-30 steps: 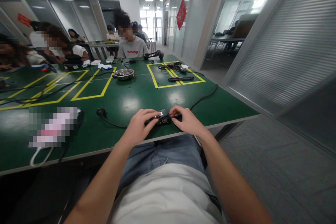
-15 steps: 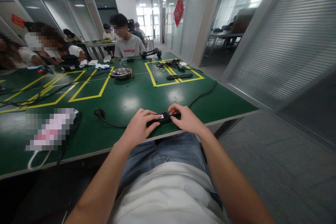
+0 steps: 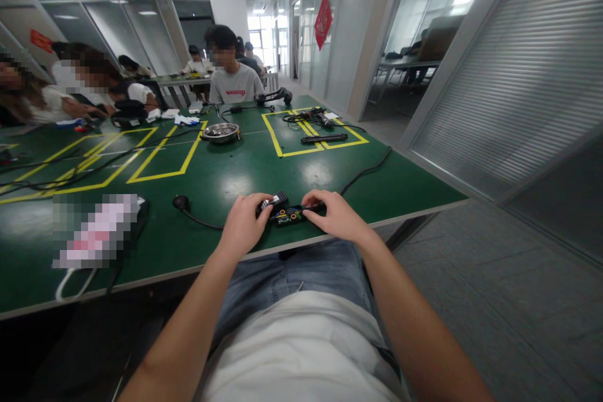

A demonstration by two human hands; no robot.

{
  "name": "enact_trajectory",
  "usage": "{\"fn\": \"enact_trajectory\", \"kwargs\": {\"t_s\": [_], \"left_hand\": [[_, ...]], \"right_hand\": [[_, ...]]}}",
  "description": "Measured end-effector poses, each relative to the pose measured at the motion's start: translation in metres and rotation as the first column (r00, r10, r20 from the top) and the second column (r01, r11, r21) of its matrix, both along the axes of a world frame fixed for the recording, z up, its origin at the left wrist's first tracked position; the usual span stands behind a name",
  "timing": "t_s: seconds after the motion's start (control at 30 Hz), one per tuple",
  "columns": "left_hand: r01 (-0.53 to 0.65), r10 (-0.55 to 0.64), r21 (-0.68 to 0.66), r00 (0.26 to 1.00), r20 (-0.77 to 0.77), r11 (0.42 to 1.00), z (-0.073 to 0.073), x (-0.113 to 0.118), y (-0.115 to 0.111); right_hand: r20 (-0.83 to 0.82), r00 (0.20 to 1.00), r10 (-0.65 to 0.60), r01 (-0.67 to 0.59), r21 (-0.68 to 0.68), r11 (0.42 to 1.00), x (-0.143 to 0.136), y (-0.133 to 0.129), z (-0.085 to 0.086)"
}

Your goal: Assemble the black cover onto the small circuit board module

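Observation:
My left hand point(image 3: 246, 222) grips the black cover point(image 3: 277, 200) of a power adapter, tilted up off its base. Below it lies the adapter's lower half with its circuit board point(image 3: 288, 216) bare, showing coils and small coloured parts. My right hand point(image 3: 332, 213) pinches the black cable end point(image 3: 315, 206) at the adapter's right side. A power cord point(image 3: 202, 223) runs left from the adapter to a black plug point(image 3: 179, 202) on the table. Another black cable point(image 3: 365, 171) trails off to the right and back.
On the green table point(image 3: 226, 179) stands a metal bowl point(image 3: 221, 132). A black bar point(image 3: 324, 137) and tangled cables point(image 3: 306, 115) lie within yellow tape at the back right. A blurred pink-white item point(image 3: 101, 229) lies at left. A person point(image 3: 235, 85) sits opposite.
My left hand has lifted the adapter's cover off its base, and the circuit board now shows. The right hand stays at the cable end.

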State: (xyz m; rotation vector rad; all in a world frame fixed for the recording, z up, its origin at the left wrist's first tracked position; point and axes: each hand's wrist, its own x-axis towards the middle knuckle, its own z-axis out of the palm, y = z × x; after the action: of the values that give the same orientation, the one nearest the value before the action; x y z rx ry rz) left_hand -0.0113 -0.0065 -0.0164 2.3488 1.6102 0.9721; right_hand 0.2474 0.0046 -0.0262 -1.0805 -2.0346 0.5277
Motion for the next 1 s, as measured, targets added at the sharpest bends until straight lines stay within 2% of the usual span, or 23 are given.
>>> {"fn": "enact_trajectory", "kwargs": {"t_s": [0.13, 0.27, 0.43, 0.57, 0.73, 1.0], "left_hand": [[0.013, -0.015, 0.039, 0.999, 0.034, 0.999, 0.006, 0.0, -0.009], [0.086, -0.087, -0.023, 0.996, -0.018, 0.996, 0.012, 0.001, -0.019], [0.087, -0.09, -0.04, 0.994, -0.069, 0.995, 0.011, 0.003, -0.02], [0.098, -0.097, 0.015, 0.993, -0.068, 0.995, 0.011, 0.003, -0.02], [0.051, -0.053, 0.075, 0.998, 0.018, 0.996, 0.011, 0.001, -0.019], [0.015, -0.015, -0.013, 1.0, 0.005, 1.0, 0.009, 0.002, -0.014]], "right_hand": [[0.018, 1.0, 0.006, -0.006, 0.003, 1.0, 0.0, 0.0, 0.002], [0.011, 1.0, 0.004, -0.003, -0.01, 1.0, -0.002, -0.001, 0.003], [-0.042, 0.999, 0.019, -0.021, -0.068, 0.997, -0.003, -0.001, 0.002], [-0.075, 0.997, 0.013, -0.018, -0.072, 0.997, -0.002, -0.001, 0.002], [-0.134, 0.991, 0.012, -0.021, -0.07, 0.997, -0.002, -0.001, 0.003], [-0.091, 0.996, -0.002, -0.002, -0.048, 0.999, -0.002, 0.0, 0.002]]}}
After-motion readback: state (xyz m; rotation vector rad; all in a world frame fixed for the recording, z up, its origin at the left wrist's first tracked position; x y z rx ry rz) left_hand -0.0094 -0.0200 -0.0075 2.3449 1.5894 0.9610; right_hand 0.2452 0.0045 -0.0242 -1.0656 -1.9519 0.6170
